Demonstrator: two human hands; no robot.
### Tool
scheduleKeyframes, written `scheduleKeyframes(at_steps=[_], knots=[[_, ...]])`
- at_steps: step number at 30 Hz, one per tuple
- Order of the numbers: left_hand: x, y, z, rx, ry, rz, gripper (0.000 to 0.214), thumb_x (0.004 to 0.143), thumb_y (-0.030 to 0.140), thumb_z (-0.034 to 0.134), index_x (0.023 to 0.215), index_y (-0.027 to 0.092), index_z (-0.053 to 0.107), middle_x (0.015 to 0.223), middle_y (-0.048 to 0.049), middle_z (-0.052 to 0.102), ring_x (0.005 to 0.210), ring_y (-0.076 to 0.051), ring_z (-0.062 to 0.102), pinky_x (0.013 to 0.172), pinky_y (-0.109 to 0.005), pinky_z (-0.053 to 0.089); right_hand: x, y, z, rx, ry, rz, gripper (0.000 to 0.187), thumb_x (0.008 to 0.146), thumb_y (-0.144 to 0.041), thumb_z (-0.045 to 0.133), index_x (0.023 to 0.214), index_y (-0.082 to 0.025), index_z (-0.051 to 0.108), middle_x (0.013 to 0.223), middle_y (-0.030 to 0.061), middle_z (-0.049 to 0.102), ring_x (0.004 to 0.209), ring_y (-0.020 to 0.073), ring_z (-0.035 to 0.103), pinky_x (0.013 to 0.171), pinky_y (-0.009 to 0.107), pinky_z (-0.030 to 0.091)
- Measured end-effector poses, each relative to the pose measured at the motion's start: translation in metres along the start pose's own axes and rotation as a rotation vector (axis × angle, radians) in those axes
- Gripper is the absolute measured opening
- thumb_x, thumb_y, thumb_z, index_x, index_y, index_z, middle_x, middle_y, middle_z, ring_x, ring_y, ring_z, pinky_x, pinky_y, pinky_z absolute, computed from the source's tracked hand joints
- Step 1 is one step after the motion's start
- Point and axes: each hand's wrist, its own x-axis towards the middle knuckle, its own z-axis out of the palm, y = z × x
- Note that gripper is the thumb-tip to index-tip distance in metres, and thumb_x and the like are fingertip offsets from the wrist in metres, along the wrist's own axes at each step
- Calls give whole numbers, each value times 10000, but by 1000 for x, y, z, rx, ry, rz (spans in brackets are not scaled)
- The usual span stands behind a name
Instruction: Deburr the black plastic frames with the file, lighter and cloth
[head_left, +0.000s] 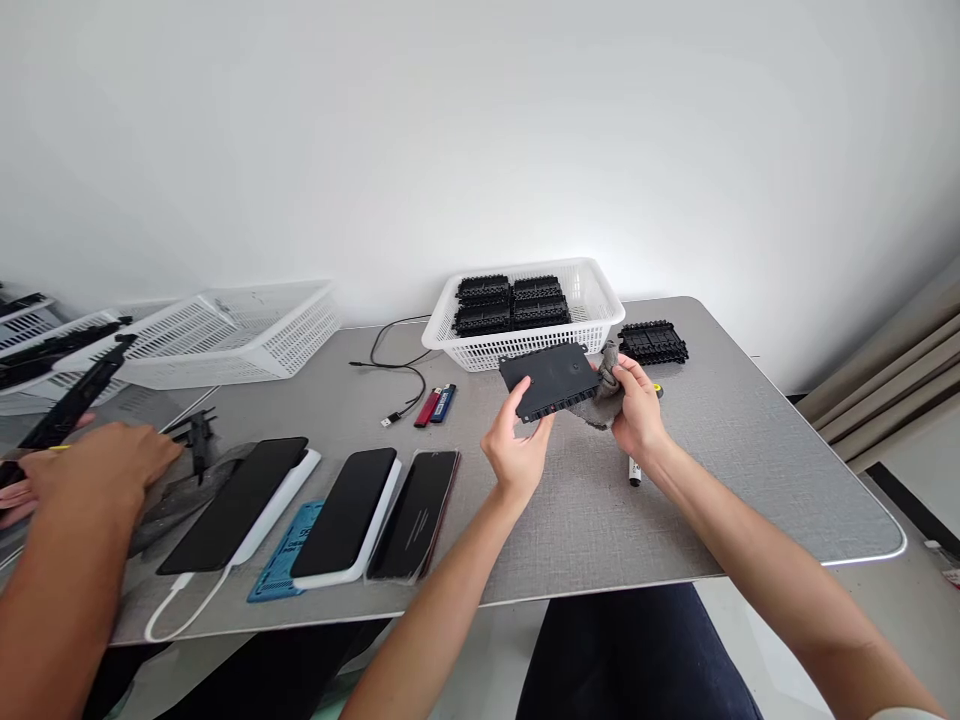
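My left hand [517, 450] grips a flat black plastic panel [559, 378] by its near left side, thumb on the upper face. The panel is tilted above the table, with toothed clips along its near edge. Bunched in my right hand [639, 408] is a grey cloth [609, 385], which touches the panel's right end and hangs partly beneath it. Behind the panel stands a white basket [517, 352] holding several stacks of similar black parts [540, 312]. A further stack of black parts [654, 342] lies on the table just beyond my right hand.
Left of me lie three phones [349, 510], a blue mat [281, 560], two lighters [435, 406] and a black USB cable [411, 370]. A marker [634, 470] is under my right wrist. A co-worker's arm [82, 510] reaches in at the far left, near another white basket [270, 340].
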Motion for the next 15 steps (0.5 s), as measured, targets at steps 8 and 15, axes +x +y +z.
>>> scheduleKeyframes(at_steps=[8, 15], knots=[[-2, 3, 2, -40, 54, -57, 469, 761, 285, 731, 1211, 195, 635, 1068, -88, 732, 896, -215, 714, 778, -329, 583, 4, 0, -3, 22, -31, -26, 206, 680, -250, 682, 859, -246, 580, 773, -42, 692, 704, 144, 650, 633, 268, 499], [3, 7, -1, -105, 91, -149, 505, 755, 309, 734, 1232, 191, 619, 1052, -77, 736, 844, -197, 712, 775, -321, 579, 8, 1, -8, -83, 143, 9, 188, 715, -244, 618, 872, -253, 515, 704, -45, 662, 614, 155, 647, 571, 284, 507]])
